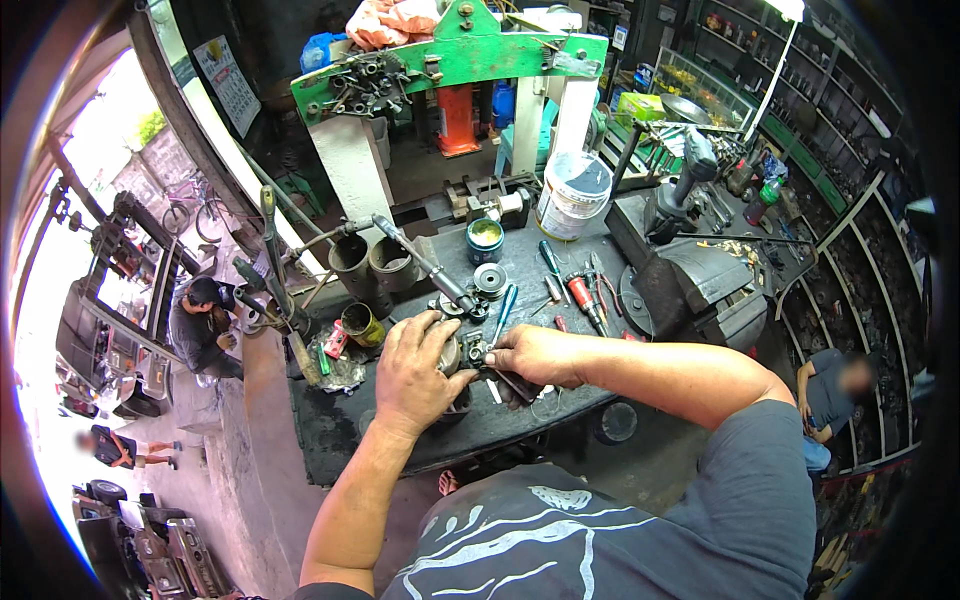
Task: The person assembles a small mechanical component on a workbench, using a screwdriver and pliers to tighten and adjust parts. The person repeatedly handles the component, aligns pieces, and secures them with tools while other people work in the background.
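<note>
- Your left hand (420, 372) lies cupped over the top of a small metal assembly (462, 352) at the near edge of the tabletop (330, 440). The fingers are curled down around it, so the grip is clamped on the part and steadies it.
- Your right hand (535, 355) comes in from the right and meets the same assembly on its right side. The fingers are drawn together around something dark and narrow at the part, but you cannot tell from this view whether it is a tool or a piece of the assembly.
- Judge the work as mid-way: the assembly is still in hand on the tabletop, not set aside, and your hands hide most of it. How much is fitted or removed cannot be read.
- Just beyond your hands, loose round metal parts (489, 279) and a long dark lever-like bar (420, 258) lie on the tabletop, which suggests that pieces remain separate from the assembly.
- To the right of these, a blue-handled tool (506, 303), a red-handled screwdriver (582, 295) and pliers (600, 278) lie untouched and near to reach.
- To the left, a small yellow tin (360, 322) stands upright beside two dark metal cylinders (370, 262).
- Farther back, a small teal pot (485, 238) stands just beside a white bucket (572, 195).
- At the right, a heavy bench vise (690, 270) sits with nothing clamped that you can make out.
- At the far side, a green press frame (450, 60) carries scattered metal parts on its crossbeam.
</note>
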### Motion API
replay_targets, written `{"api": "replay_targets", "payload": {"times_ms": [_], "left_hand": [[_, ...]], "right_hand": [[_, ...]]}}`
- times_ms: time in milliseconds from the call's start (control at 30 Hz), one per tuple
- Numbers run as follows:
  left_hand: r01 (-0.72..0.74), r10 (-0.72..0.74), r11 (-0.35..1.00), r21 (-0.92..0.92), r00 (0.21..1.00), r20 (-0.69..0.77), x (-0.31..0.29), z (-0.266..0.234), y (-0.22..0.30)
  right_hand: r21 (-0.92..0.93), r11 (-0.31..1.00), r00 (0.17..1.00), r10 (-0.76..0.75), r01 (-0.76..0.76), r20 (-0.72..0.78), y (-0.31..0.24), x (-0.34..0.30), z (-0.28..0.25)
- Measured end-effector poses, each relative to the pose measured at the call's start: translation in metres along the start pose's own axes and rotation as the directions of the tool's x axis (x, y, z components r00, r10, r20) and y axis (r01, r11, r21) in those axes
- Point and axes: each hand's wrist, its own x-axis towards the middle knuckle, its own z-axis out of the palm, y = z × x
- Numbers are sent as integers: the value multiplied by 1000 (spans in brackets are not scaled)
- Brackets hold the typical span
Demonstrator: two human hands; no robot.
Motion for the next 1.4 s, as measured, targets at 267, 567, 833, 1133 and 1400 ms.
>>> {"api": "replay_targets", "payload": {"times_ms": [267,567,833,1133,1400], "left_hand": [[1,-1,1000,31,1000,6,1,3,-1],[3,-3,1000,-14,1000,18,0,0,-1],[-6,6,999,-31,1000,0,-1,2,-1],[-80,81,997,14,996,-36,3,5,-2],[-43,41,998,45,998,39,1,1,0]], "right_hand": [[456,888,998,56,-57,15,6,3,36],[-885,143,732,-627,443,265,-10,44,-65],[-685,581,715,-688,440,-125,19,28,-36],[-713,420,615,-788,562,20,36,51,-17],[-831,230,536,-839,507,95,35,46,-10]]}}
